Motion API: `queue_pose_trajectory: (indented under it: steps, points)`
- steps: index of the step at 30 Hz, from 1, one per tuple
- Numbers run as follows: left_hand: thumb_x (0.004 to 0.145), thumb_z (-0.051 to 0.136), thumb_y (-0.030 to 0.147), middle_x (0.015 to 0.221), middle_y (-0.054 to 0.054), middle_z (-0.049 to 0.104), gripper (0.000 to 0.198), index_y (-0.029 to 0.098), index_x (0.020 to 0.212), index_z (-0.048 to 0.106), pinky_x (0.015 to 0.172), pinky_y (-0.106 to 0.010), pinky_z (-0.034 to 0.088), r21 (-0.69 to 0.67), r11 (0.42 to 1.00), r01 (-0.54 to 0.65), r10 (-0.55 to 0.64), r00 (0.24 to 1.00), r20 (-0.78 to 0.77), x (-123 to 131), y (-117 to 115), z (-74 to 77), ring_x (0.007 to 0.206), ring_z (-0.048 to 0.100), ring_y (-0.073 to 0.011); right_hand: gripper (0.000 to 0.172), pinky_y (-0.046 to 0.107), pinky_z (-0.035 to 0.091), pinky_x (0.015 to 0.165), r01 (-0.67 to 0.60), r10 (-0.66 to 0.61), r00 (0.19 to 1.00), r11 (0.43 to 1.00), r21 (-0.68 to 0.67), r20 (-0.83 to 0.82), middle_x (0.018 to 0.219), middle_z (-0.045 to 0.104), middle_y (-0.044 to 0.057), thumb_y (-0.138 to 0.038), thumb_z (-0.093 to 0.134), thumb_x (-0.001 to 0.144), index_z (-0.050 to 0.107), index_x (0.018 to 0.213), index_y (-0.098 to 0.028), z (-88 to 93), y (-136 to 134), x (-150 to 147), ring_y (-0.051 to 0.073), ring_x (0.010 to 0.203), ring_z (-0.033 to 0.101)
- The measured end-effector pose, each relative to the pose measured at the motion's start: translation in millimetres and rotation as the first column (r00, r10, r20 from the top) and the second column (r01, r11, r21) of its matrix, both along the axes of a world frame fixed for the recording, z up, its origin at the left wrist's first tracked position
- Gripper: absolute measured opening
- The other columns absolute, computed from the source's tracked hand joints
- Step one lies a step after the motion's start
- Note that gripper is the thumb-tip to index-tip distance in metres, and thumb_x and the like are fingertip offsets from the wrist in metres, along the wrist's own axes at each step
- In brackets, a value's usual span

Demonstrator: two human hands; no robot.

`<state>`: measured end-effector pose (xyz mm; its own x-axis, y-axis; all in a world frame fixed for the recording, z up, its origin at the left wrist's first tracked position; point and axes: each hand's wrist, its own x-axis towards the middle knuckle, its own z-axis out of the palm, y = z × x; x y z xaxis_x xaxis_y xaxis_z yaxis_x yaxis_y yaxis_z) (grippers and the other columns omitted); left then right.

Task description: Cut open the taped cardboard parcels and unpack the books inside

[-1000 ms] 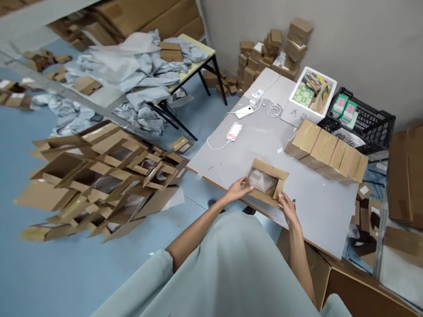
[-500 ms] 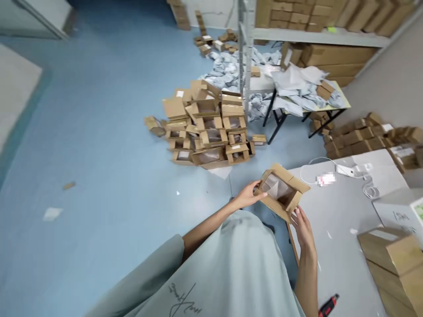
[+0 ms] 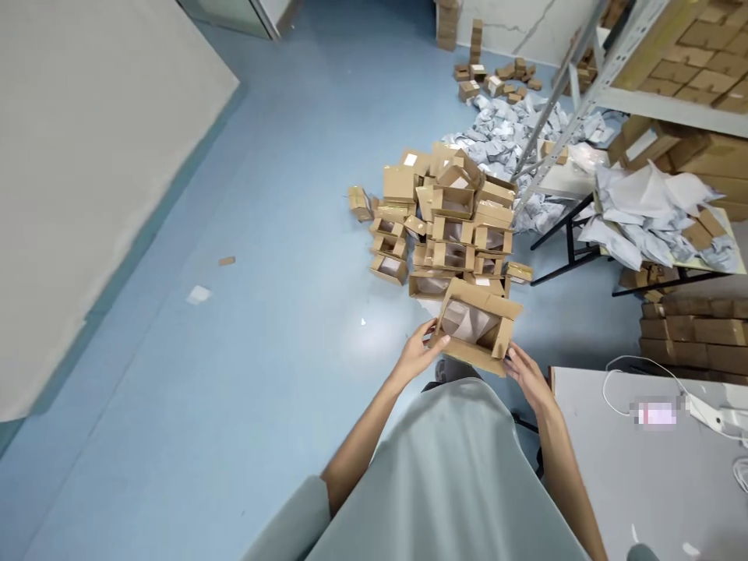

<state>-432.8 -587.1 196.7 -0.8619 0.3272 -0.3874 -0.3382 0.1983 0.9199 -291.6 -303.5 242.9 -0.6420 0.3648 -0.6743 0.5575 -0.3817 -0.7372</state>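
Observation:
An opened cardboard box (image 3: pixel 501 336) is held level in front of my body, its flaps spread outward. Crumpled whitish wrapping (image 3: pixel 467 321) lies inside it, and whatever it may cover is hidden. My left hand (image 3: pixel 416 352) grips the box's left end, thumb over the rim. At the lower right corner, my right hand (image 3: pixel 526 374) holds the other end with its fingers against the side. Just beyond the held box, a heap of open cardboard boxes (image 3: pixel 453 201) is piled on the blue floor, several with similar wrapping inside.
To the right stands a grey-white table (image 3: pixel 590 460) with a cable and a power strip (image 3: pixel 710 413). A small table (image 3: pixel 733 234) bears white mailing bags, and more bags (image 3: pixel 502 128) lie by a metal shelf (image 3: pixel 619 62). Cardboard scrap (image 3: pixel 227 260) lies on the floor.
My view has turned left, away from the grey-white table. Both hands have carried the box away from that table's edge, and it now appears right before the heap of boxes.

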Motion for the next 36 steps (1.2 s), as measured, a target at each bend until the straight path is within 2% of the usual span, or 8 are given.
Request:
queue_pose_trajectory:
  steps: [4,8,14,18,22,28,32,36]
  points:
    - [0.089,0.086,0.066,0.164,-0.019,0.066,0.081,0.019,0.152,0.067,0.117,-0.051,0.063,-0.010,0.988,-0.151,0.151,0.987,0.045,-36.1,-48.8,0.5,0.151,0.065,-0.0373,0.090,0.054,0.059,0.123,-0.148,0.147,0.988,0.988,-0.041,-0.038,0.154,0.077,0.013,-0.078,0.099,0.069,0.082,0.141,-0.028,-7.6,-28.0,-88.1,0.039,0.146,0.071]
    - [0.088,0.085,0.065,0.163,-0.020,0.067,0.079,0.019,0.149,0.068,0.117,-0.051,0.063,-0.084,0.964,-0.252,0.256,0.966,0.042,-91.6,-85.9,11.8,0.151,0.065,-0.0371,0.088,0.053,0.057,0.124,-0.259,0.256,0.964,0.965,-0.038,-0.067,0.155,0.075,0.015,-0.075,0.099,0.072,0.082,0.143,-0.026,-10.0,-61.5,-174.9,0.038,0.151,0.067]
    - [0.097,0.080,0.050,0.165,-0.017,0.067,0.061,0.021,0.150,0.070,0.120,-0.049,0.061,-0.218,0.913,-0.344,0.353,0.936,0.000,-190.8,-122.1,34.4,0.154,0.064,-0.0350,0.082,0.055,0.057,0.124,-0.377,0.362,0.919,0.922,-0.083,-0.156,0.152,0.078,0.012,-0.065,0.099,0.077,0.080,0.148,-0.028,-15.0,-98.2,-291.5,0.037,0.145,0.071]
    - [0.098,0.080,0.048,0.165,-0.017,0.067,0.060,0.019,0.150,0.071,0.122,-0.049,0.060,-0.268,0.894,-0.358,0.371,0.928,0.000,-252.4,-140.7,40.3,0.154,0.064,-0.0355,0.082,0.056,0.058,0.123,-0.405,0.390,0.908,0.910,-0.084,-0.149,0.155,0.076,0.013,-0.062,0.099,0.079,0.078,0.151,-0.028,-22.0,-117.5,-358.7,0.037,0.146,0.070]
    - [0.098,0.078,0.045,0.163,-0.018,0.069,0.057,0.018,0.147,0.071,0.121,-0.052,0.061,-0.256,0.896,-0.363,0.372,0.928,-0.013,-309.6,-163.2,33.6,0.151,0.067,-0.0362,0.080,0.055,0.055,0.126,-0.421,0.413,0.899,0.907,-0.029,-0.145,0.161,0.072,0.012,-0.064,0.095,0.084,0.076,0.154,-0.029,-26.3,-139.4,-420.9,0.037,0.151,0.066]
    - [0.101,0.073,0.049,0.164,-0.019,0.067,0.057,0.018,0.149,0.069,0.127,-0.054,0.056,-0.203,0.944,-0.261,0.272,0.962,0.032,-398.5,-207.3,13.6,0.150,0.068,-0.0363,0.079,0.053,0.054,0.126,-0.392,0.397,0.909,0.918,0.068,-0.128,0.163,0.071,0.011,-0.067,0.089,0.089,0.073,0.157,-0.030,-32.9,-184.3,-504.3,0.035,0.150,0.066]
    - [0.100,0.074,0.051,0.164,-0.019,0.068,0.059,0.018,0.149,0.069,0.128,-0.055,0.055,-0.158,0.967,-0.199,0.207,0.978,0.038,-468.8,-235.0,4.4,0.151,0.067,-0.0370,0.073,0.049,0.054,0.127,-0.306,0.310,0.946,0.950,0.060,-0.090,0.159,0.073,0.011,-0.059,0.088,0.092,0.073,0.156,-0.028,-34.2,-213.1,-556.8,0.032,0.149,0.067]
    - [0.100,0.074,0.047,0.164,-0.021,0.067,0.060,0.014,0.149,0.068,0.131,-0.053,0.051,-0.091,0.989,-0.115,0.117,0.993,0.020,-554.7,-241.9,-0.9,0.151,0.067,-0.0358,0.071,0.044,0.054,0.128,-0.144,0.145,0.989,0.989,0.023,-0.040,0.163,0.070,0.010,-0.055,0.084,0.098,0.066,0.162,-0.029,-31.0,-227.2,-619.0,0.028,0.150,0.067]
